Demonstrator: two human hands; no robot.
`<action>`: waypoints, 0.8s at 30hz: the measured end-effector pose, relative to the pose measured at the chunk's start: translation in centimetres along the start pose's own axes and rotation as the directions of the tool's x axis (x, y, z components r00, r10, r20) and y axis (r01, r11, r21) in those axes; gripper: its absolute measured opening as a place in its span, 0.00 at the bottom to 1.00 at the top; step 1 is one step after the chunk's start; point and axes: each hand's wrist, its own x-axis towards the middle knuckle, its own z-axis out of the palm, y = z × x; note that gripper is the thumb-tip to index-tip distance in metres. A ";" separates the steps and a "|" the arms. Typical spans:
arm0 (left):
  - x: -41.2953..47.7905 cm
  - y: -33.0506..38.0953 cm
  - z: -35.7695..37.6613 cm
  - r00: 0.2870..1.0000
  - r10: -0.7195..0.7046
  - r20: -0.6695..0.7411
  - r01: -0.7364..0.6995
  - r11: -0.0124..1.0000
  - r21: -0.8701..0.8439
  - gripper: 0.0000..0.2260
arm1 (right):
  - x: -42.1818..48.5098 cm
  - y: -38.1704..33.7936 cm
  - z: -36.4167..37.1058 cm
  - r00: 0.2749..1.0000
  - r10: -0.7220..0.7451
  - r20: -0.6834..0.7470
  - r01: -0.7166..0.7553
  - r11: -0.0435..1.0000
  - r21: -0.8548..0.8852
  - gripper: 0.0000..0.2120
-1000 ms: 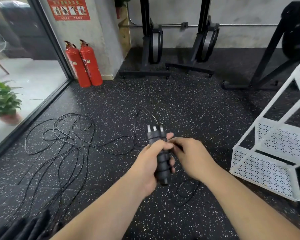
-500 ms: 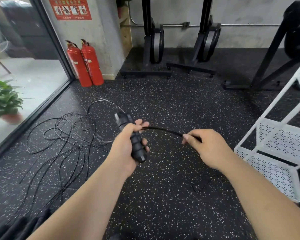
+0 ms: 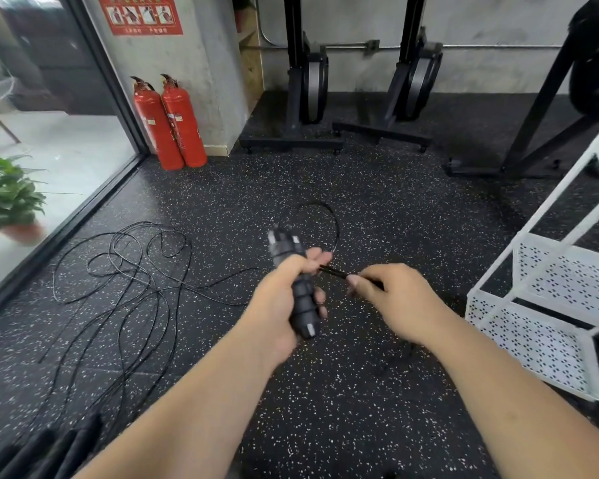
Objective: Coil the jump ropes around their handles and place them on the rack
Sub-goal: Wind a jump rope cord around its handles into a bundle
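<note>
both hands busy, centre frame: left hand (image 3: 277, 300) clenched round the handles (image 3: 302, 302), right hand (image 3: 402, 302) pinching the cord (image 3: 332, 271) just beside them. cord looks thin, light, springy; pinch close, keep taut.

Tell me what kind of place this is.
Most likely a gym or fitness studio: speckled black rubber floor, black exercise machines stored upright by the wall, and jump ropes tangled on the floor, one's handles gripped in the left hand, its cord pinched by the right hand.
</note>
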 end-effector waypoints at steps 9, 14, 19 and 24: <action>0.2 0.3 -1.0 0.999 -0.010 -0.033 0.011 1.000 0.022 0.18 | 0.2 -0.1 -0.6 0.996 -0.001 -0.092 0.003 1.000 0.020 0.13; -0.9 -2.7 0.9 0.994 -0.091 0.068 0.086 0.994 0.073 0.22 | 0.0 -1.0 1.6 0.998 -0.042 -0.043 0.039 0.997 -0.064 0.08; 0.2 0.0 -0.2 0.997 -0.074 0.002 0.074 0.997 -0.020 0.21 | 0.1 -0.5 0.5 0.999 -0.016 0.038 0.019 0.998 -0.058 0.12; 1.2 2.6 -2.5 0.983 0.040 -0.182 -0.064 0.990 -0.126 0.23 | 0.2 0.3 -1.7 0.999 0.047 0.006 -0.047 0.999 0.016 0.13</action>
